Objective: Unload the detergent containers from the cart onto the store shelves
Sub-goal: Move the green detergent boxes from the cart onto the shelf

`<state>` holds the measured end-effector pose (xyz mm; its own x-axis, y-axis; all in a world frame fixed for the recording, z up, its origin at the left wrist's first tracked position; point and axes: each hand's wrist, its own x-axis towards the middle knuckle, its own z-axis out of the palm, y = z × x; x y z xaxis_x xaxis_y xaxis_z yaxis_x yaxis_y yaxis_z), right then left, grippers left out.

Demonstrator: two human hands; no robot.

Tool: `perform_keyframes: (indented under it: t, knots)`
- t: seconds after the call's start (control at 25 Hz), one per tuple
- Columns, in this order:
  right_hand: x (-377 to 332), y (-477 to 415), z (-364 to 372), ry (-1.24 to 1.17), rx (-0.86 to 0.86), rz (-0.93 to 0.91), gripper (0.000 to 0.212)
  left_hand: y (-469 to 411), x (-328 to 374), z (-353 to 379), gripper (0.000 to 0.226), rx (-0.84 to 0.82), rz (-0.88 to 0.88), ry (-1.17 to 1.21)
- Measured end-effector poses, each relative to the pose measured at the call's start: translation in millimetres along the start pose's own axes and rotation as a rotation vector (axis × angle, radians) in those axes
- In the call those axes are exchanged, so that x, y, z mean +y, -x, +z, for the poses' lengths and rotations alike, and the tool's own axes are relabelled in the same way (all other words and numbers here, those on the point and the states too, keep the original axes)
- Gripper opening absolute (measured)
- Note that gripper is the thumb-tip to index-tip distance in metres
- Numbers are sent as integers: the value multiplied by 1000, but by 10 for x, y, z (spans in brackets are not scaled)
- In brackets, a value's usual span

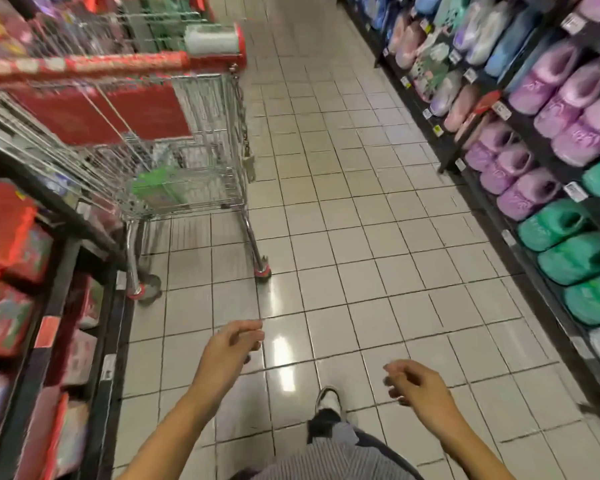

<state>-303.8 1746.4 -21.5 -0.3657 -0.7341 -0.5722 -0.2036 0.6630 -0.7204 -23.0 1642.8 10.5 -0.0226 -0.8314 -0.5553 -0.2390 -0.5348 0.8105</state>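
Note:
A wire shopping cart (201,174) with a red handle bar (84,65) stands on the tiled aisle at the upper left. Through its mesh I see a green package (155,187) low in the basket and a red panel behind the handle. My left hand (231,348) hangs over the floor below the cart with loosely curled fingers, holding nothing. My right hand (413,384) hovers lower and to the right, fingers also loosely curled and empty. Both hands are well short of the cart.
Dark shelves (84,306) on the left carry red and pink packs. Shelves (520,188) on the right hold rows of purple, pink and green fuzzy slippers. The tiled aisle (326,237) runs between them. One shoe (328,400) shows below.

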Motion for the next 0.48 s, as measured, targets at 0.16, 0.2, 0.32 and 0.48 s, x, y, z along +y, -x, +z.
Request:
perform_keyframes:
  t: [0.16, 0.2, 0.32, 0.48]
  knots:
    - [-522, -812, -494, 62, -56, -80, 21, -449, 456, 621, 15, -17, -11, 7]
    - [-700, -1027, -606, 59, -69, -97, 22, -558, 544, 764, 15, -19, -17, -2]
    - [-1244, -1623, -818, 42, -91, -160, 21, -878, 737, 1055, 15, -27, -48, -3]
    - [-1880, -2490, -976, 11, -109, -201, 21, -1630, 1052, 1219, 13, -3, -124, -12]
